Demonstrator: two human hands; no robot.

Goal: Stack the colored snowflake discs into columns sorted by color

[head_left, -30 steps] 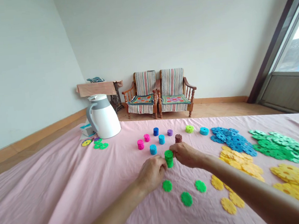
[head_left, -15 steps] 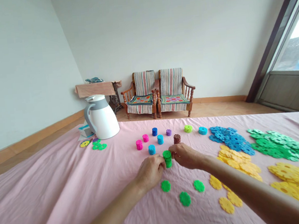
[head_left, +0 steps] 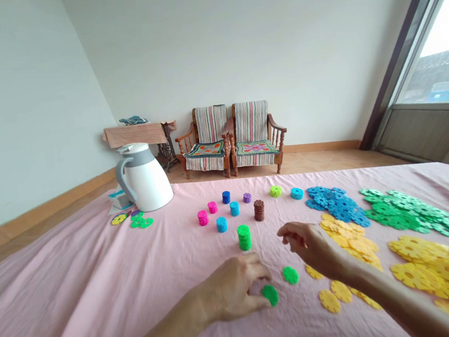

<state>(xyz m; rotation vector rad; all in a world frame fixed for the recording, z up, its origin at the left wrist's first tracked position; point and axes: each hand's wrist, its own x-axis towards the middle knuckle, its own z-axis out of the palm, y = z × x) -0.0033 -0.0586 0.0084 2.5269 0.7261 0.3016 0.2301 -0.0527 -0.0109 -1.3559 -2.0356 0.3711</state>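
Observation:
A short stack of green flower-shaped discs (head_left: 244,237) stands on the pink cloth (head_left: 81,288) in front of me. My left hand (head_left: 236,292) rests on the cloth near me, its fingertips pinched on a loose green disc (head_left: 270,295). Just right of it lies a second green disc (head_left: 290,274). My right hand (head_left: 311,247) hovers above that disc, right of the stack, with fingers loosely apart and nothing in them. Neither hand touches the stack.
Behind the stack stand small stacks in pink (head_left: 203,217), blue (head_left: 221,224), brown (head_left: 258,210) and other colours. Piles of blue (head_left: 335,203), green (head_left: 403,212) and yellow discs (head_left: 436,264) lie at the right. A white jug (head_left: 144,176) stands far left.
Both hands have let go of the green stack and drawn back toward me. The left hand has come down onto a loose green disc; the right has moved right.

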